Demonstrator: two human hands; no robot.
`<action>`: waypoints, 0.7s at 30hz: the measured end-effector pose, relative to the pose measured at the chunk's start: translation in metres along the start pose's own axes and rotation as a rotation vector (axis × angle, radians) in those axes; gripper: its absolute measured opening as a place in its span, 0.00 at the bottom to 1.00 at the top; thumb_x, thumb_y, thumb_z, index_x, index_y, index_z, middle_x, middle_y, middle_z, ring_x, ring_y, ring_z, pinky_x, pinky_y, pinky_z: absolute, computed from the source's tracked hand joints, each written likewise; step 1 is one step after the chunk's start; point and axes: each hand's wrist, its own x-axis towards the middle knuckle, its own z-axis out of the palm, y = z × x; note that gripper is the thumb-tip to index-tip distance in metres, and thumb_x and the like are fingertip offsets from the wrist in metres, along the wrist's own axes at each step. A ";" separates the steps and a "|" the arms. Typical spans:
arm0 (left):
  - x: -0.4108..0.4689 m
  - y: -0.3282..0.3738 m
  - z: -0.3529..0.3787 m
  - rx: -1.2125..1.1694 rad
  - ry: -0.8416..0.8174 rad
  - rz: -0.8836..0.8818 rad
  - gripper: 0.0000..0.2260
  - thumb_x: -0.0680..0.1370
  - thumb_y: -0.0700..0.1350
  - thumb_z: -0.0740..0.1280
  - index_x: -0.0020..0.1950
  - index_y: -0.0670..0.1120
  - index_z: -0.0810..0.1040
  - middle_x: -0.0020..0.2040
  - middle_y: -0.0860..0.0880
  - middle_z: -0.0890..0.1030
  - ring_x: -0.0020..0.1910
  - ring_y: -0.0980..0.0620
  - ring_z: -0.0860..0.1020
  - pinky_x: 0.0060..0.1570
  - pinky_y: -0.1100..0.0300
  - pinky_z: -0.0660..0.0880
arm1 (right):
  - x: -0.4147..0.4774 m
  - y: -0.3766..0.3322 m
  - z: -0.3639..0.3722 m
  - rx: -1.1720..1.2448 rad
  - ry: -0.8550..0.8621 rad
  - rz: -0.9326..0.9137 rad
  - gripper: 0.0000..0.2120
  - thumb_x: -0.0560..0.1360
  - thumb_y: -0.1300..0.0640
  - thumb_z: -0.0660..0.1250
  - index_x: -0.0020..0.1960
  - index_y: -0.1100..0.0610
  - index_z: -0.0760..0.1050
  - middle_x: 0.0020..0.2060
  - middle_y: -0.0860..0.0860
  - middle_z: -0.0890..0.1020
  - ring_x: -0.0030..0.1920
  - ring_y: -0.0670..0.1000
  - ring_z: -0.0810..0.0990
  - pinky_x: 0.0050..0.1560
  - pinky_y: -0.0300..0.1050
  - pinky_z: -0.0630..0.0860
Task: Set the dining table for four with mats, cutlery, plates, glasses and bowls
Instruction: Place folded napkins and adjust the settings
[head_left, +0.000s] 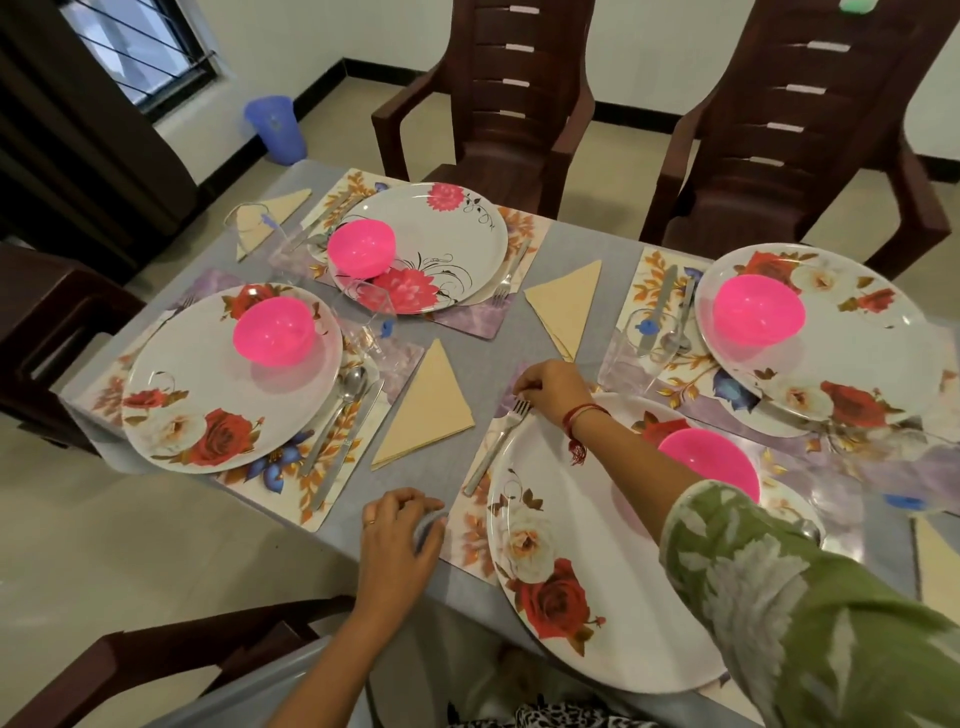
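Steel fork lay at 9 o'clock of near plate, on mat. R hand curled over its tines, grip unclear. L hand curled round a grey thing at table edge.

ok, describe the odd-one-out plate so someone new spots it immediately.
On the grey-clothed dining table, look to the far-left setting, in front of the left brown chair. The plate there carries a pink bowl like the rest, but its print is pink blooms with black swirls; the other plates show red and white roses.
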 end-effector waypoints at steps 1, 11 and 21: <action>0.001 0.000 0.002 -0.004 -0.005 -0.004 0.17 0.75 0.59 0.59 0.51 0.51 0.81 0.53 0.55 0.73 0.56 0.56 0.65 0.50 0.65 0.62 | 0.000 -0.001 0.001 0.012 0.005 -0.007 0.08 0.76 0.63 0.65 0.52 0.59 0.82 0.50 0.55 0.83 0.51 0.53 0.80 0.58 0.43 0.74; 0.023 0.021 0.019 0.008 0.037 -0.114 0.06 0.72 0.50 0.72 0.48 0.51 0.84 0.54 0.52 0.75 0.57 0.53 0.66 0.50 0.54 0.64 | -0.004 -0.005 0.018 0.126 0.026 -0.070 0.07 0.74 0.63 0.68 0.51 0.60 0.82 0.48 0.54 0.84 0.48 0.50 0.81 0.54 0.37 0.74; 0.019 0.020 0.019 -0.045 0.028 -0.142 0.04 0.71 0.48 0.74 0.44 0.51 0.84 0.56 0.54 0.73 0.58 0.59 0.61 0.54 0.56 0.60 | -0.002 0.004 0.028 0.170 0.073 -0.066 0.07 0.73 0.63 0.69 0.50 0.59 0.81 0.47 0.55 0.83 0.44 0.49 0.79 0.53 0.42 0.77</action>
